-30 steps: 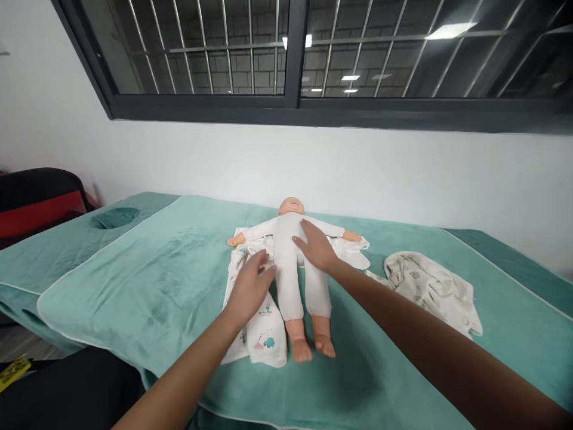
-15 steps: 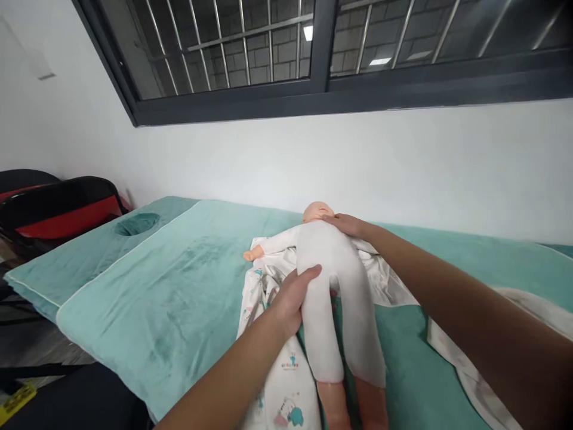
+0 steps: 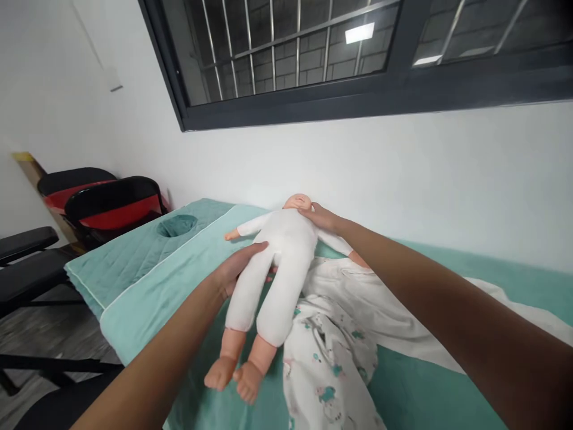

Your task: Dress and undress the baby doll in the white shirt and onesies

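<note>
At the frame's centre, the left hand gripped the doll by one thigh; the right hand touched its shoulder, closure unclear. This seemed a supporting step; moving it next called for steadying its head.

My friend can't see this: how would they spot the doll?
Below the barred window is a teal-covered massage table. There, between the left hand and right hand, is a baby doll. Unlike the limp printed garment nearby, it has a white body and bare feet.
</note>
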`<state>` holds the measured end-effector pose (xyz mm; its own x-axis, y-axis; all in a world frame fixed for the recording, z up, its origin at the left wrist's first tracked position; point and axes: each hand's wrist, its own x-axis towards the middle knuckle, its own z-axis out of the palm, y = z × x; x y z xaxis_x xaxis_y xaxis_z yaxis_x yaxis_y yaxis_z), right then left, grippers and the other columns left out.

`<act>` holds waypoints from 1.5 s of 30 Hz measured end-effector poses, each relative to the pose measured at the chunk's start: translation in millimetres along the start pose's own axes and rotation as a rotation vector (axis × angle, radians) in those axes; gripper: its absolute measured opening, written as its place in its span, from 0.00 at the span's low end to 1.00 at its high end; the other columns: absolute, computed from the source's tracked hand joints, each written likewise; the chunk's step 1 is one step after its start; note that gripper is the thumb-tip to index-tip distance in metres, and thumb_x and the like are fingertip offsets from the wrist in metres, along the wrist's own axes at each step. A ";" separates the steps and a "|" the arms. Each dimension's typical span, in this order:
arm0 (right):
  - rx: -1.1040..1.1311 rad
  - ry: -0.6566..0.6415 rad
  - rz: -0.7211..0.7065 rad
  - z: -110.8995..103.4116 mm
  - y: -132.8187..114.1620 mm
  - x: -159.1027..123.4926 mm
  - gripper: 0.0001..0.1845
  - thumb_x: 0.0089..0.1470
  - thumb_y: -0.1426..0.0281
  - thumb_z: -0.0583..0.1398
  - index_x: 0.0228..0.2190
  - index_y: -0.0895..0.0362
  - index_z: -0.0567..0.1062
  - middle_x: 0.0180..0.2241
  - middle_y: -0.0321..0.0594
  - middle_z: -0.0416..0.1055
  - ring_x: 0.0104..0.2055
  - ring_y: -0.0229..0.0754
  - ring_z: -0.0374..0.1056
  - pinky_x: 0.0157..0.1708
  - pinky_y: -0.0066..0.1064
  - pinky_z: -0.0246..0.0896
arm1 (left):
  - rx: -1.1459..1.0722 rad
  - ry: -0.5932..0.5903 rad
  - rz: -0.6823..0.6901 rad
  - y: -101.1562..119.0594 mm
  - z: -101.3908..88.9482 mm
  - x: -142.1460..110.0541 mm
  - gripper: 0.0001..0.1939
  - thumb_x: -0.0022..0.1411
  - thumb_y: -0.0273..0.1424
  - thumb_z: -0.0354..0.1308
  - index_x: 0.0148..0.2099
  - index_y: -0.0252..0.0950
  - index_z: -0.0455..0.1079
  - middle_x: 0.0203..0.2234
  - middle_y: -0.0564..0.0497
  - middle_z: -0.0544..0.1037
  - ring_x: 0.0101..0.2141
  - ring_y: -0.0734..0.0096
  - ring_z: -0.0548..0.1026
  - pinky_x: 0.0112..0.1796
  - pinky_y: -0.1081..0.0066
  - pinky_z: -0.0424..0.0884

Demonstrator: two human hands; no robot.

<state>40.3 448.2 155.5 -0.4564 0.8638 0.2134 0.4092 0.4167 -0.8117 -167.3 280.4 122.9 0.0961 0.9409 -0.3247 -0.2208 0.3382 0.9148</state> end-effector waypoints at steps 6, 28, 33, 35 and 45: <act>-0.007 -0.039 -0.056 37.3 20.4 28.9 0.34 0.50 0.46 0.59 0.51 0.55 0.70 0.54 0.48 0.69 0.54 0.56 0.65 0.52 0.44 0.60 | 0.028 0.095 0.030 -13.8 -44.4 16.0 0.30 0.49 0.51 0.63 0.44 0.30 0.75 0.32 0.37 0.81 0.33 0.52 0.79 0.37 0.57 0.75; -1.018 -0.387 -0.082 -57.1 -9.0 -285.3 0.16 0.62 0.59 0.49 0.40 0.54 0.71 0.40 0.44 0.74 0.42 0.48 0.70 0.39 0.34 0.58 | 1.467 -0.046 1.039 -94.4 158.6 -82.5 0.20 0.46 0.15 0.51 0.42 0.35 0.65 0.66 0.39 0.50 0.66 0.53 0.44 0.62 0.47 0.41; -0.979 -0.232 -0.118 -73.6 -59.1 -348.0 0.14 0.62 0.60 0.50 0.42 0.55 0.70 0.40 0.44 0.72 0.40 0.48 0.70 0.36 0.34 0.59 | 1.266 0.014 0.942 -93.5 200.2 -85.8 0.16 0.47 0.15 0.48 0.36 0.39 0.63 0.34 0.49 0.76 0.42 0.62 0.73 0.52 0.58 0.62; -0.818 -0.141 0.065 -89.6 -61.1 -364.2 0.25 0.58 0.52 0.54 0.48 0.57 0.67 0.45 0.49 0.70 0.44 0.52 0.69 0.39 0.38 0.61 | 1.195 0.150 0.904 -89.9 214.0 -90.7 0.15 0.50 0.16 0.46 0.38 0.38 0.61 0.31 0.49 0.74 0.37 0.63 0.73 0.43 0.62 0.67; 0.642 -0.124 0.072 -28.3 -68.7 -392.9 0.27 0.54 0.59 0.62 0.54 0.54 0.68 0.54 0.43 0.69 0.55 0.50 0.65 0.56 0.44 0.57 | 0.415 0.157 0.870 -121.2 224.8 -176.4 0.27 0.53 0.33 0.58 0.56 0.40 0.61 0.57 0.45 0.65 0.56 0.57 0.65 0.54 0.60 0.63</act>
<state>213.8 88.2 142.8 -0.5485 0.8284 0.1137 -0.0935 0.0744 -0.9928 60.6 69.8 123.3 -0.0759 0.8608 0.5032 0.2089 -0.4797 0.8522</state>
